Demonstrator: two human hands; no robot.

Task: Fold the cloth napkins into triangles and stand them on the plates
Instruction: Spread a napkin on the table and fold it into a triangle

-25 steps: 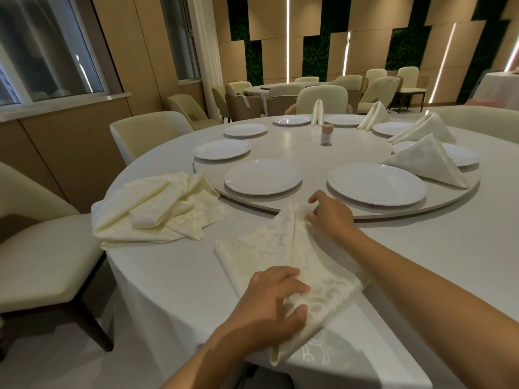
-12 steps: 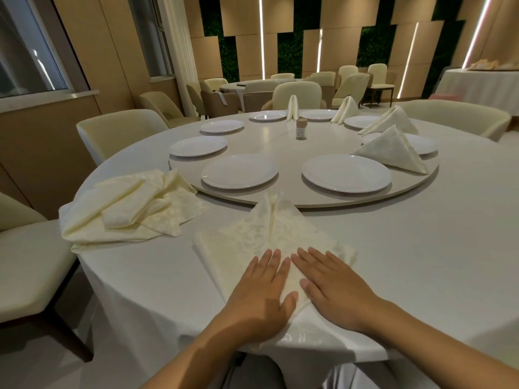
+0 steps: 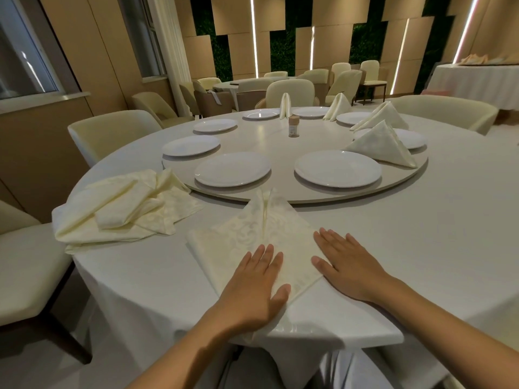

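Note:
A cream patterned napkin (image 3: 250,234) lies folded flat on the table's near edge, its far tip pointing at the turntable. My left hand (image 3: 255,290) presses flat on its near part with straight fingers. My right hand (image 3: 345,259) lies flat on the napkin's right corner and the tablecloth beside it. A pile of unfolded napkins (image 3: 123,206) sits to the left. Two bare white plates (image 3: 233,169) (image 3: 337,168) stand nearest on the turntable. A folded triangle napkin (image 3: 382,144) stands on a plate at right, another (image 3: 382,115) behind it.
The round turntable (image 3: 280,136) carries more plates, two more standing napkins at the back (image 3: 285,106) (image 3: 337,106) and a small shaker (image 3: 294,127) at its centre. Cream chairs (image 3: 112,133) (image 3: 25,265) ring the table on the left.
My right hand left the napkin's far tip, came down beside the left one, then slid right across the cloth. Both hands now lie flat and farther apart.

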